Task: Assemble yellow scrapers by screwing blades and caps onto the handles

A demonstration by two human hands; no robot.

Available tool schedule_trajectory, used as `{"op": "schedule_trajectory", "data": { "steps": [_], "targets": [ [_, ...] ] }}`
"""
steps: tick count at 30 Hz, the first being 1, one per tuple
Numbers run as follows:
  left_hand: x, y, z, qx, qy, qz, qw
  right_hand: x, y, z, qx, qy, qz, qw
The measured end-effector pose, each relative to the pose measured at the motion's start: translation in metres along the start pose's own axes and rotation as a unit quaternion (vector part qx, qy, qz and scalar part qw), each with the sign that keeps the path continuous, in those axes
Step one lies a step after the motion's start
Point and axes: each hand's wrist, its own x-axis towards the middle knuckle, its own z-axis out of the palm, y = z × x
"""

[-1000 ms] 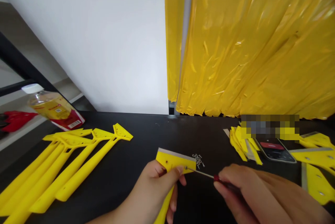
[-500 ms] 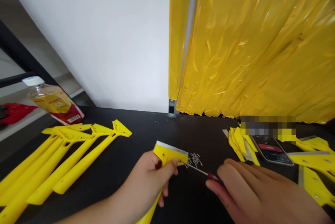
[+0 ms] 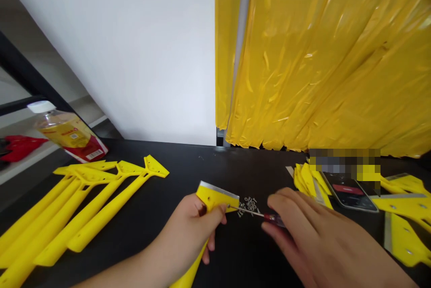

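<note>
Yellow scraper (image 3: 215, 198): what changed?

– Right hand (image 3: 306, 229) had rolled forward over the screwdriver (image 3: 270, 218); its tip stayed at the screw (image 3: 229, 206). Turning seemed under way, direction unclear.

– Position?

– Over the dark surface (image 3: 151, 216), left of loose hardware (image 3: 251, 205). Blade (image 3: 220, 190) faced away; long handle (image 3: 191, 268) slanted back leftward, toward the wearer.

– Grip?

– Left hand (image 3: 198, 225) wrapped its fingers (image 3: 211, 241) round the neck; right pinched the screwdriver.

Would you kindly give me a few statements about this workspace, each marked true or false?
1. The left hand holds a scraper. True.
2. The right hand holds the phone. False: the right hand holds a screwdriver; the phone lies on the table.
3. The screwdriver points toward the scraper. True.
4. The bottle has a red cap. False: the bottle's cap is white.
5. Loose fasteners lie on the table. True.
</note>
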Motion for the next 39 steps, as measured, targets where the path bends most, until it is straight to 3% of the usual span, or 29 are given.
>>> {"op": "schedule_trajectory", "data": {
  "steps": [6, 10, 19, 24, 29, 35, 39],
  "targets": [
    [-0.001, -0.003, 0.001, 0.01, -0.006, -0.004, 1.0, 0.001, -0.001, -0.001, 0.012, 0.006, 0.003, 1.0],
    [0.001, -0.007, 0.002, 0.014, 0.007, -0.006, 1.0, 0.002, 0.006, -0.002, 0.028, -0.006, -0.032, 0.999],
    [-0.001, -0.007, 0.006, -0.001, 0.023, 0.003, 1.0, -0.004, 0.005, 0.008, 0.011, 0.007, 0.031, 0.999],
    [-0.001, -0.008, 0.006, 0.007, 0.026, 0.002, 1.0, 0.0, 0.008, 0.005, 0.021, -0.023, -0.038, 0.999],
    [-0.001, -0.006, 0.006, 0.002, 0.027, -0.001, 1.0, -0.001, 0.005, -0.001, 0.012, -0.008, -0.085, 0.996],
    [0.0, -0.004, 0.005, -0.006, 0.023, 0.0, 1.0, 0.0, 0.003, 0.002, 0.012, -0.023, -0.006, 1.0],
    [0.002, -0.008, 0.004, -0.006, 0.018, 0.005, 1.0, 0.003, 0.004, 0.001, 0.03, -0.024, -0.01, 0.999]
  ]
}}
